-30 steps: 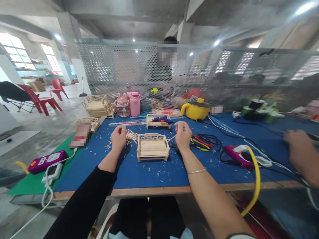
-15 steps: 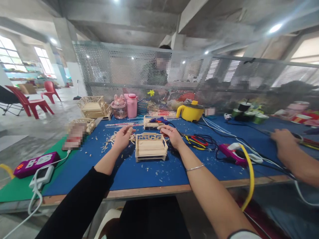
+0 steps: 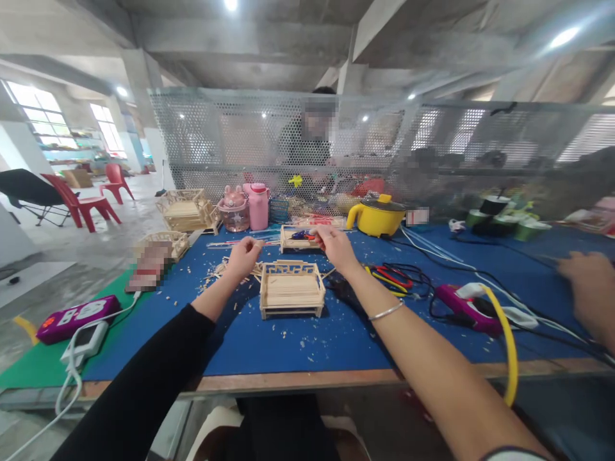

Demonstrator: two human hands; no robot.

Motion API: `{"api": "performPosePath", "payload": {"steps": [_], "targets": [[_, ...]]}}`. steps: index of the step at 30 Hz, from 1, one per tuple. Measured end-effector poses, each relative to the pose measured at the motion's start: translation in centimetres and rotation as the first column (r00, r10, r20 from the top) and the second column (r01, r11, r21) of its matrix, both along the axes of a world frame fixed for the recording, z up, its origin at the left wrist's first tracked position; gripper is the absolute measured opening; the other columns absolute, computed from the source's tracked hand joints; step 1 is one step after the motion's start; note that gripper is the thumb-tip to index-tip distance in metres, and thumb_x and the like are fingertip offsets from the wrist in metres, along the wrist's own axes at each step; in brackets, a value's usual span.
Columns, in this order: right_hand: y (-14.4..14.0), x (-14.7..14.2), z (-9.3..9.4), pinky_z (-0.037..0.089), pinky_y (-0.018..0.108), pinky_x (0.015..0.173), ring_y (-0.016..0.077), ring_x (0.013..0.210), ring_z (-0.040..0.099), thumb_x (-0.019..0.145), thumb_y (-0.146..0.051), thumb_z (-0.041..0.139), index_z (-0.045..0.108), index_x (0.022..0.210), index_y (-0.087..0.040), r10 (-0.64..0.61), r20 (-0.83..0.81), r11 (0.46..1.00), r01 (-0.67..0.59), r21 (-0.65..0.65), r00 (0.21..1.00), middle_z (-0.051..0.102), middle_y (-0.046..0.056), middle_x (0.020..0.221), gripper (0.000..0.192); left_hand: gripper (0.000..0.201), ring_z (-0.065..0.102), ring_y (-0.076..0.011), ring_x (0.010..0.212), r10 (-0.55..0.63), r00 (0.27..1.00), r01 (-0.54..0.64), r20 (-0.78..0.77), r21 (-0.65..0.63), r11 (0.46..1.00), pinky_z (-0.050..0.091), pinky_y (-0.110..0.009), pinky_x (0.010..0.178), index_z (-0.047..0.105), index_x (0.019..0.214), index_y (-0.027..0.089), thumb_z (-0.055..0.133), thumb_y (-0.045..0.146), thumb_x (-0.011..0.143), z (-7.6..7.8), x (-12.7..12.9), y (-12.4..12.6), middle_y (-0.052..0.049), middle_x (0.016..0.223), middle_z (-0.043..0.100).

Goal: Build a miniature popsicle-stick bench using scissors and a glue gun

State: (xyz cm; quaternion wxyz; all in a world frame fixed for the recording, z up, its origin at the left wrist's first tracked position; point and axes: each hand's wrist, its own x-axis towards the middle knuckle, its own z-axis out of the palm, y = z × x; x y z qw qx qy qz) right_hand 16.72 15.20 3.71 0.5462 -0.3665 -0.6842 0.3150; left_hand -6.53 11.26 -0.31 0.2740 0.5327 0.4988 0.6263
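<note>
A small bench model of wooden sticks [image 3: 291,289] stands on the blue table mat [image 3: 298,339] between my arms. My left hand [image 3: 244,255] hovers just left of it above a heap of loose sticks [image 3: 225,269], fingers pinched together; whether they hold anything is too small to tell. My right hand [image 3: 336,246] reaches past the bench to a blue glue gun [image 3: 303,235] that lies on a second, smaller stick model [image 3: 293,241], with its fingers closed over the gun's rear end.
Red and yellow pliers with black cables [image 3: 391,276] lie right of my right arm, then a magenta power strip [image 3: 461,307] and a yellow hose [image 3: 504,346]. Another person's hand [image 3: 589,288] works at far right. A yellow pot [image 3: 379,214], pink bottles [image 3: 258,205] and a mesh screen stand behind.
My right hand has moved from beside the bench forward and left onto the glue gun. My left hand has lifted slightly and shifted right toward the bench.
</note>
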Motion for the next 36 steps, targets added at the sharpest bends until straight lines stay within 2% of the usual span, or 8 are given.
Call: {"api": "performPosePath", "payload": {"steps": [2, 4, 7, 10, 16, 20, 27, 36], "targets": [[0.2, 0.1, 0.4, 0.043, 0.026, 0.06, 0.0128, 0.062, 0.054, 0.08, -0.053, 0.05, 0.065, 0.073, -0.018, 0.093, 0.106, 0.995, -0.095, 0.012, 0.99, 0.059, 0.001, 0.065, 0.039, 0.037, 0.046, -0.0083, 0.05, -0.041, 0.999, 0.041, 0.026, 0.001, 0.999, 0.035, -0.022, 0.051, 0.05, 0.06, 0.017, 0.064, 0.05, 0.069, 0.8, 0.3, 0.8, 0.002, 0.053, 0.054], [-0.4, 0.2, 0.2, 0.044, 0.026, 0.062, 0.0132, 0.064, 0.055, 0.081, -0.051, 0.05, 0.066, 0.077, -0.017, 0.118, 0.11, 0.993, -0.117, -0.016, 0.987, 0.061, 0.001, 0.066, 0.038, 0.039, 0.052, -0.01, 0.056, -0.121, 0.988, 0.123, 0.096, -0.021, 0.992, 0.038, -0.022, 0.053, 0.052, 0.065, 0.016, 0.061, 0.054, 0.07, 1.4, 0.5, 0.7, 0.0, 0.06, 0.06], [-2.0, 0.4, -0.7, 0.046, 0.028, 0.071, 0.0149, 0.073, 0.058, 0.077, -0.045, 0.056, 0.066, 0.085, -0.017, 0.154, 0.126, 0.988, -0.149, -0.05, 0.98, 0.066, 0.003, 0.077, 0.031, 0.04, 0.062, -0.0138, 0.076, -0.283, 0.95, 0.292, 0.131, -0.054, 0.955, 0.044, -0.024, 0.066, 0.059, 0.085, 0.016, 0.064, 0.053, 0.07, 1.8, 0.9, -0.8, -0.005, 0.083, 0.069], [-3.0, 0.3, -1.3, 0.046, 0.03, 0.077, 0.016, 0.08, 0.06, 0.072, -0.038, 0.062, 0.067, 0.09, -0.016, 0.199, 0.207, 0.98, -0.198, -0.027, 0.958, 0.068, 0.005, 0.089, 0.028, 0.043, 0.065, -0.0166, 0.087, -0.34, 0.937, 0.343, 0.086, -0.029, 0.939, 0.047, -0.028, 0.078, 0.059, 0.099, 0.016, 0.07, 0.043, 0.068, 2.0, 1.5, -2.5, -0.007, 0.091, 0.071], [-3.0, -0.2, -1.6, 0.045, 0.027, 0.059, 0.0136, 0.06, 0.057, 0.07, -0.034, 0.065, 0.071, 0.088, -0.014, 0.125, 0.333, 0.991, -0.134, 0.004, 0.935, 0.069, 0.005, 0.077, 0.027, 0.051, 0.067, -0.0217, 0.09, -0.312, 0.95, 0.308, -0.029, -0.097, 0.947, 0.052, -0.033, 0.077, 0.055, 0.11, 0.014, 0.074, 0.023, 0.064, 2.0, 2.4, -3.2, -0.01, 0.092, 0.072], [-3.1, -0.3, -1.6, 0.047, 0.028, 0.061, 0.0151, 0.063, 0.06, 0.071, -0.033, 0.063, 0.072, 0.082, -0.014, 0.119, 0.347, 0.992, -0.125, -0.005, 0.93, 0.071, 0.006, 0.075, 0.023, 0.055, 0.068, -0.0213, 0.084, -0.292, 0.95, 0.276, -0.11, -0.145, 0.95, 0.053, -0.03, 0.069, 0.053, 0.117, 0.014, 0.069, 0.014, 0.065, 1.8, 2.5, -3.2, -0.01, 0.089, 0.073], [-3.1, -0.3, -1.7, 0.049, 0.031, 0.069, 0.0186, 0.072, 0.065, 0.073, -0.031, 0.063, 0.073, 0.079, -0.016, 0.069, 0.394, 0.996, -0.086, 0.026, 0.916, 0.073, 0.006, 0.079, 0.019, 0.052, 0.069, -0.019, 0.078, -0.236, 0.953, 0.21, -0.192, -0.143, 0.967, 0.052, -0.027, 0.067, 0.056, 0.118, 0.015, 0.064, 0.01, 0.067, 1.7, 2.4, -3.1, -0.007, 0.083, 0.073], [-3.0, -0.3, -1.6, 0.049, 0.03, 0.068, 0.018, 0.07, 0.064, 0.073, -0.031, 0.062, 0.073, 0.078, -0.016, 0.077, 0.411, 0.996, -0.085, 0.0, 0.908, 0.073, 0.005, 0.077, 0.019, 0.043, 0.068, -0.0187, 0.075, -0.242, 0.951, 0.212, -0.191, -0.164, 0.963, 0.052, -0.028, 0.065, 0.06, 0.112, 0.014, 0.062, 0.011, 0.068, 1.9, 2.5, -3.1, -0.007, 0.08, 0.073]]}}
